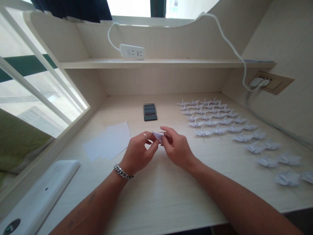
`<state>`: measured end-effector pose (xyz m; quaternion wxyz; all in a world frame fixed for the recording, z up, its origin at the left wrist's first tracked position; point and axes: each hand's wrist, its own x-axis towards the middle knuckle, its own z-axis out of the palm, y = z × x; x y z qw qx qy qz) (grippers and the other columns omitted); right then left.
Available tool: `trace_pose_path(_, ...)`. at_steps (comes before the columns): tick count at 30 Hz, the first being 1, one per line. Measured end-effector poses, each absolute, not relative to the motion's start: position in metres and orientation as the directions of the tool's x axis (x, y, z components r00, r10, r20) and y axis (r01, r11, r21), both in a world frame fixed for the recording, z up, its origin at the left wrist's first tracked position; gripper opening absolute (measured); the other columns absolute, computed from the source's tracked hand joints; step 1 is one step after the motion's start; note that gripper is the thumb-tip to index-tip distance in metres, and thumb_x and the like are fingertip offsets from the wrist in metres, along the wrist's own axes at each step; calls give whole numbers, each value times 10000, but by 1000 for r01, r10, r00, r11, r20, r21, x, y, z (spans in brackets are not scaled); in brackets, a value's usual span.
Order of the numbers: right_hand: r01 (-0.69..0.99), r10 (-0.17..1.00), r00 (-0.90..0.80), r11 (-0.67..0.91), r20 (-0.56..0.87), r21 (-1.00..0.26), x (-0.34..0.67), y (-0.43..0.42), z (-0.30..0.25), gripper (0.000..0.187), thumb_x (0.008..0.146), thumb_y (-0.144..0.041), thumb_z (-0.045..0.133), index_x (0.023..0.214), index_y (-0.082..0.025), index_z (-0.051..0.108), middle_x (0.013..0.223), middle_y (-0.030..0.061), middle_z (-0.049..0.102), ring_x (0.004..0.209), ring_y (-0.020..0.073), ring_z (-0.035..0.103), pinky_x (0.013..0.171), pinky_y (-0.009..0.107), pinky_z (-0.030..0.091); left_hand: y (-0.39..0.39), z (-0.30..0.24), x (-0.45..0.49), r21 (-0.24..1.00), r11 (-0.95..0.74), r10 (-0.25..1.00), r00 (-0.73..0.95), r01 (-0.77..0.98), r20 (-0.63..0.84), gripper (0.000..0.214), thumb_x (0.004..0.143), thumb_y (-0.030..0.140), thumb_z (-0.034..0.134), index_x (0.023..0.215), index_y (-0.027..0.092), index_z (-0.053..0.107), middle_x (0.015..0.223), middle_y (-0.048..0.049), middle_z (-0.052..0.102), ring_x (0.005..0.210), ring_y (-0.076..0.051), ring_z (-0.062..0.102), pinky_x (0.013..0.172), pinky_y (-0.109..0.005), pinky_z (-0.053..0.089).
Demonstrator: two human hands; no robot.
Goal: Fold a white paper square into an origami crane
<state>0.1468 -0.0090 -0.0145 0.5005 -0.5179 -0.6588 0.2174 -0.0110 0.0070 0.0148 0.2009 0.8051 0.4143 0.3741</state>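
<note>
A small folded piece of white paper (pixel 157 135) is held above the middle of the desk between both hands. My left hand (pixel 141 148) pinches it from the left, thumb and forefinger together, with a ring on one finger and a chain bracelet at the wrist. From the right, my right hand (pixel 177 145) grips the same paper with thumb and fingers; part of it is hidden behind them. Left of my hands lie flat white paper sheets (pixel 110 138), overlapping. Rows of folded white paper cranes (pixel 220 120) stand on the right side of the desk.
A dark, partly blurred box-like object (pixel 150 112) lies beyond my hands. A long white device (pixel 46 192) rests along the left edge. On the shelf (pixel 166 63) is a white power strip (pixel 132 51); its cable (pixel 228 40) runs to the outlet (pixel 275 83) on the right wall.
</note>
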Motion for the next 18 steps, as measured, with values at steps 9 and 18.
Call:
trace_pose_path(9, 511, 865, 58, 403, 499, -759, 149, -9, -10, 193, 849, -199, 517, 944, -204, 684, 830, 26, 721, 684, 156, 643, 659, 259, 482, 5, 12, -10, 751, -504, 855, 368, 427, 365, 145, 815, 315, 615, 854, 177, 593, 808, -41, 673, 717, -149, 643, 660, -268, 537)
trace_pose_path(18, 568, 821, 7, 467, 571, -678, 146, -11, -10, 254, 791, -120, 526, 978, -214, 670, 878, 40, 721, 751, 182, 652, 707, 274, 493, 4, 9, -7, 814, -468, 867, 358, 345, 347, 350, 826, 362, 614, 1123, 177, 607, 1014, -89, 705, 858, -195, 688, 736, -302, 576)
